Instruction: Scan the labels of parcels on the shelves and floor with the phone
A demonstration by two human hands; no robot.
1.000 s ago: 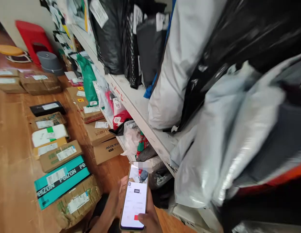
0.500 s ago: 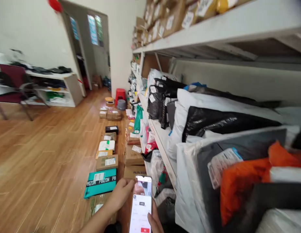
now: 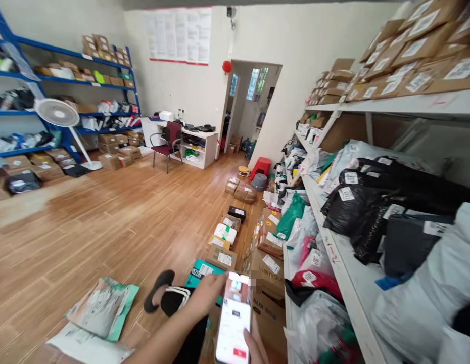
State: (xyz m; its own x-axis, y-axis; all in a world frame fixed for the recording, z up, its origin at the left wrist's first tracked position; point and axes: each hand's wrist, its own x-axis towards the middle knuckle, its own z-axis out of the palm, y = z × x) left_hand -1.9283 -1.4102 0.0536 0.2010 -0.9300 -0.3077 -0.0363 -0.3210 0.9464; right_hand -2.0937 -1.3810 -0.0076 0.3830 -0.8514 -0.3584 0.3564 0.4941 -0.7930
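Observation:
A smartphone [image 3: 234, 323] with a lit screen is held upright in front of me. My right hand [image 3: 255, 339] wraps round its lower right side, the thumb over the screen's edge. My left hand [image 3: 209, 294] reaches across from the lower left, its fingers curled together at the phone's upper left corner; some fingertips are hidden. Beneath the left hand lies a teal parcel [image 3: 199, 270], partly covered. Beyond it is a row of floor parcels, among them a brown box [image 3: 221, 257] and a black box [image 3: 237, 213].
On the right, a white shelf [image 3: 335, 265] bears bagged parcels, and boxes fill the level above. Two bags, one green-edged [image 3: 102, 308], lie on the floor at left. Farther back stand a red stool [image 3: 260, 168], a chair [image 3: 169, 143], a fan [image 3: 57, 112] and blue racks [image 3: 109, 82].
My view has swung left and widened, bringing in the blue racks, the fan, the floor bags and my foot. Both hands stay at the phone.

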